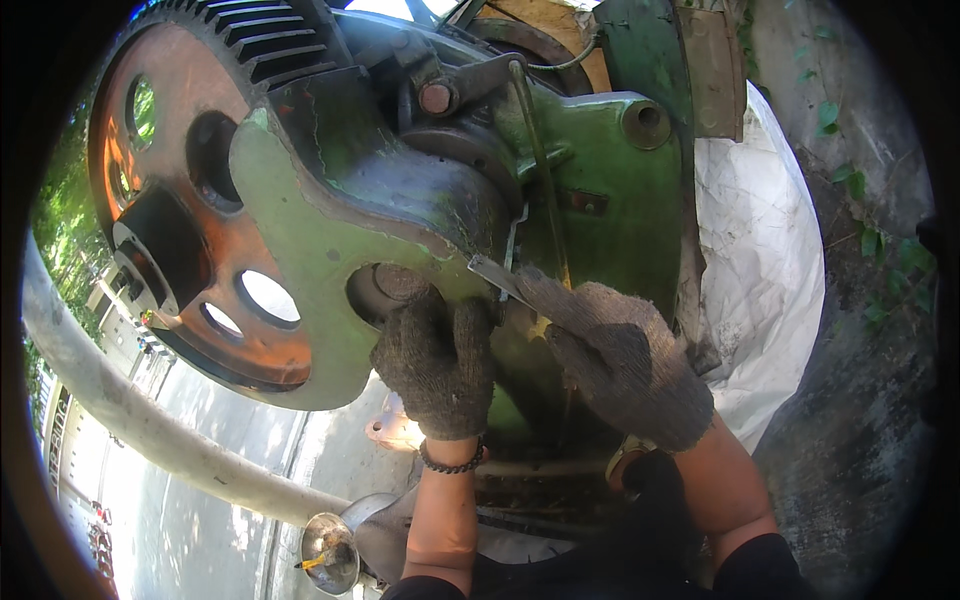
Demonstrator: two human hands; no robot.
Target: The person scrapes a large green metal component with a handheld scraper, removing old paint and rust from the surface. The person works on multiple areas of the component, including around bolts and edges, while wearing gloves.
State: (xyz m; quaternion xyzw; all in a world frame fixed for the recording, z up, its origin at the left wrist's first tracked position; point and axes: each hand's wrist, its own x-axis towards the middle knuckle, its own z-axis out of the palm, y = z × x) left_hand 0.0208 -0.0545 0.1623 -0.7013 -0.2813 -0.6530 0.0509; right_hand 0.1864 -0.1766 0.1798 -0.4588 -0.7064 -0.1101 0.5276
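Observation:
A big green cast-iron machine (330, 230) fills the middle, with a rusty orange toothed gear wheel (200, 250) on its left. My left hand (435, 360), in a grey knit glove, presses against the machine's lower edge beside a round shaft end (395, 285). My right hand (620, 355), also gloved, grips a flat metal tool (495, 275) whose tip points up-left at the seam above the left hand. A thin metal rod (540, 170) runs up the machine behind the tool.
A white woven sack (760, 250) hangs behind the machine on the right. Beyond it rises a grey concrete wall (860, 420) with small green plants. A pale pipe (150, 430) crosses lower left, above a paved road. A shiny metal bowl (330, 550) sits below.

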